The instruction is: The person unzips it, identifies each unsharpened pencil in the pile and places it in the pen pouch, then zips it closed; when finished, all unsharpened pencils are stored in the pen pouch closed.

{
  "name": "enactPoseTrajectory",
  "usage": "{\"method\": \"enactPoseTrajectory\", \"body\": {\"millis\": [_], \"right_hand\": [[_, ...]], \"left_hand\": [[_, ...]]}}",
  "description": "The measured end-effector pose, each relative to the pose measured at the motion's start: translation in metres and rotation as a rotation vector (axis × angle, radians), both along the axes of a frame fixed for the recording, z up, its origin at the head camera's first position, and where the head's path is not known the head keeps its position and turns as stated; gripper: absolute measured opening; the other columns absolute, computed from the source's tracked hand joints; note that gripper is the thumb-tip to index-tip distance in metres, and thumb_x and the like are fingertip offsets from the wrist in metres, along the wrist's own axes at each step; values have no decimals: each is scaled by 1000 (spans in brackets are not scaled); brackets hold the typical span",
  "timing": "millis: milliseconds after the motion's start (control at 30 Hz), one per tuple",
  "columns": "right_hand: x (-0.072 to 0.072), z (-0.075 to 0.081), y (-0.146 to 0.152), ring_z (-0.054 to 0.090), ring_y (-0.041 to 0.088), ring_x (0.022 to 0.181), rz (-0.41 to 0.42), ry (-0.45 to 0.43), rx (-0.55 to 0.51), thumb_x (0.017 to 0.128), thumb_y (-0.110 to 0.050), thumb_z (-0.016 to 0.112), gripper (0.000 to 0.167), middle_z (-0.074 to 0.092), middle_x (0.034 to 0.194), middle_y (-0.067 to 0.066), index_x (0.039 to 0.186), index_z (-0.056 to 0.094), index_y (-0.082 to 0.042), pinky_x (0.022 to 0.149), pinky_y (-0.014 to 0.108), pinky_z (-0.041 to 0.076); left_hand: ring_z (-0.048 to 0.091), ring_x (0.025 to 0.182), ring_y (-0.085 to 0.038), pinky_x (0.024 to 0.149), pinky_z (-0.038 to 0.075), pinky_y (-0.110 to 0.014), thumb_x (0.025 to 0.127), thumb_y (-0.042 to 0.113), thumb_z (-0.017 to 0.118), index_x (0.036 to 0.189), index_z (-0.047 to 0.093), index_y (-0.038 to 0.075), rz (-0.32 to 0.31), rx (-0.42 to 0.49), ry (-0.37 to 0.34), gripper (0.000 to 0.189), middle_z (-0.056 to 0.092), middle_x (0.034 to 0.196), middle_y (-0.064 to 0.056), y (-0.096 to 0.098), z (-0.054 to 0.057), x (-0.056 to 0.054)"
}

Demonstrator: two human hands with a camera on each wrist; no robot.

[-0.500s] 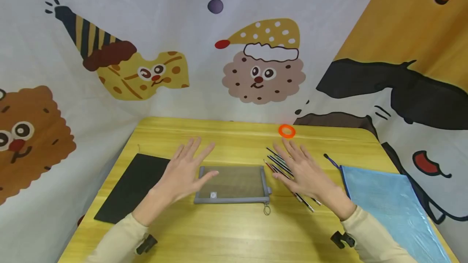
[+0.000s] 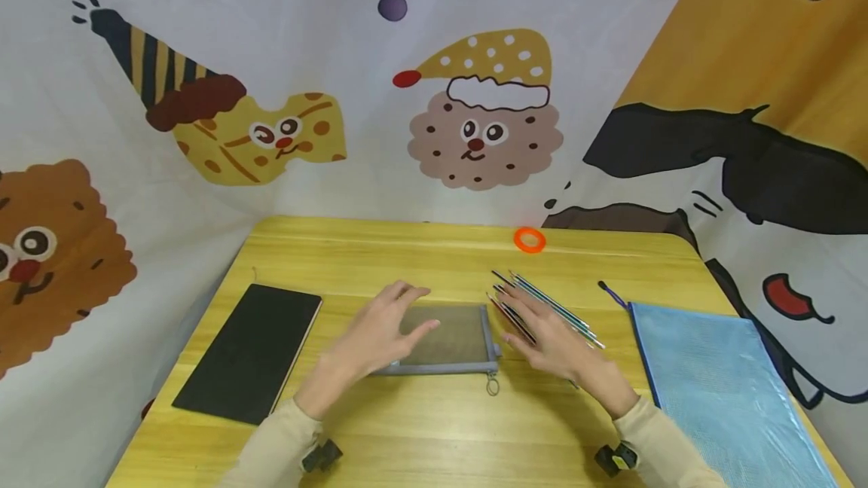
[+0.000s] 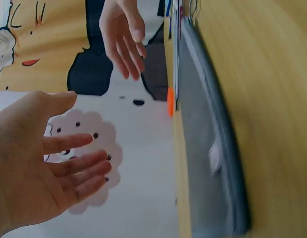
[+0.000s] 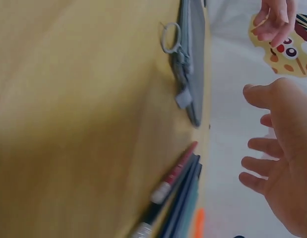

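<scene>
A flat grey mesh zip pouch with a ring on its zipper lies mid-table. My left hand hovers over its left part, fingers relaxed and thumb spread; the left wrist view shows the palm holding nothing. Above a loose bundle of pencils to the right of the pouch is my right hand, fingers gently bent and holding nothing. It hides part of the bundle in the head view. From the right wrist, the pencils show below the hand, apart from it.
To the left lies a black notebook. A light blue zip bag lies at the right edge of the wooden table. An orange ring sits near the back edge, before a cartoon-printed curtain.
My left hand has moved right, from beside the notebook to over the pouch. My right hand has shifted slightly left and toward me. The spread fingers of both hands have relaxed.
</scene>
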State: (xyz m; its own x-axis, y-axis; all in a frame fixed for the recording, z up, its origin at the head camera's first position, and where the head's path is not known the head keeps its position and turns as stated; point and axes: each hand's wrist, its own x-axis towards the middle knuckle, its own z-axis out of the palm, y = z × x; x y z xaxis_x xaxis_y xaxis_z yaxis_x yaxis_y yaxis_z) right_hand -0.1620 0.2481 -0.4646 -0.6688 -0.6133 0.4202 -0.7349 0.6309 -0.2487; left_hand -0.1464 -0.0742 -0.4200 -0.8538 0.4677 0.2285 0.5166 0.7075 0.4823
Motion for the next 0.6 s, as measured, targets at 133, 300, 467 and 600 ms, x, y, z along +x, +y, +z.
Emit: {"method": "enactPoseTrajectory", "body": {"millis": [133,300,467,600], "right_hand": [[5,-10,-4,55,44,130,23,-1,-14,82,-10,81,64,53,146,24,140,55,2,107,60,52],[10,-22,-6,57,41,128,49,-51,-26,81,-6,82,56,59,141,21,133,62,1,107,56,53],[12,-32,-6,60,37,127,84,-99,-51,76,4,82,54,64,135,17,128,66,-1,106,51,55],[14,-37,-6,60,37,127,113,-129,-66,74,9,81,55,65,135,17,126,67,-1,106,51,55]], "left_hand": [[67,104,-24,90,64,-35,99,34,66,129,63,5,-65,74,-70,42,66,117,-10,15,-8,2],[64,85,-11,74,60,-18,99,23,67,112,69,5,-145,122,-165,23,68,95,-1,34,-18,5],[55,72,0,64,54,-9,98,18,67,105,70,7,-199,113,-228,13,65,85,5,54,-29,11],[53,65,3,58,52,-7,97,14,68,100,72,7,-217,77,-234,9,65,82,5,68,-41,17]]}}
